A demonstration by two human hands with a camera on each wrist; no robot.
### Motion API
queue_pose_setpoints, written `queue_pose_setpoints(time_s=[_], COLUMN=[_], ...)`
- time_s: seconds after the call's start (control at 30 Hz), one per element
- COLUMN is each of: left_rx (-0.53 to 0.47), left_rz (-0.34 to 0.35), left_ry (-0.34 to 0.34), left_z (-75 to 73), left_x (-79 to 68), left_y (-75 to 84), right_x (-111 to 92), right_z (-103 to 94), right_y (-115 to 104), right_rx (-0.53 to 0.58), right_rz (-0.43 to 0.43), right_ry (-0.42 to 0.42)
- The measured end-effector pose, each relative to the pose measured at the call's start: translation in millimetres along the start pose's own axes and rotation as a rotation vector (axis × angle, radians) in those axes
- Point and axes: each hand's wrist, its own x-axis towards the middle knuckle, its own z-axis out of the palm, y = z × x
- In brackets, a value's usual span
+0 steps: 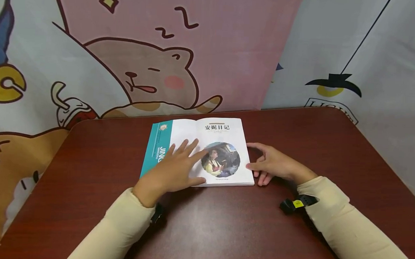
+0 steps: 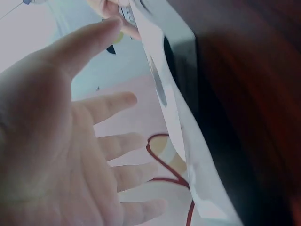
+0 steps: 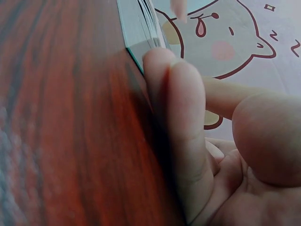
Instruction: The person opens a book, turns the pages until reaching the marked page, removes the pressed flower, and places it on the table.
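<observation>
An open book (image 1: 224, 136) lies on the table, its right page showing a title and a round picture and its left side a teal cover flap (image 1: 155, 143). Over the left page and the middle, my left hand (image 1: 171, 172) is spread, palm down. The left wrist view shows its straight fingers (image 2: 110, 106) with a gap between palm and paper. My right hand (image 1: 275, 162) is at the book's right edge, thumb and index fingertips at the page margin. In the right wrist view, bent fingers (image 3: 186, 99) are beside the page edges (image 3: 143, 23); no pinch is visible.
The dark red-brown table (image 1: 224, 229) reaches back to a cloth backdrop (image 1: 248, 51) with cartoon animals. Black wrist straps (image 1: 306, 200) sit at the cuffs of the cream sleeves (image 1: 348, 226).
</observation>
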Motion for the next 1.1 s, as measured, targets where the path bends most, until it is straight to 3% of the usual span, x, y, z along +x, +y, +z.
queue_pose_setpoints(time_s=[0.17, 0.37, 1.1], left_rx=[0.006, -0.025, -0.031], left_rz=[0.039, 0.015, 0.038], left_ry=[-0.022, -0.073, -0.057], left_z=[5.5, 14.3, 19.3], left_x=[9.7, 13.9, 13.9], left_y=[11.6, 16.2, 12.7], right_x=[0, 1, 2], right_z=[0.6, 2.4, 2.4], right_y=[0, -1, -1], right_rx=[0.005, 0.002, 0.007], right_rz=[-0.001, -0.002, 0.029], right_ry=[0.002, 0.005, 0.031])
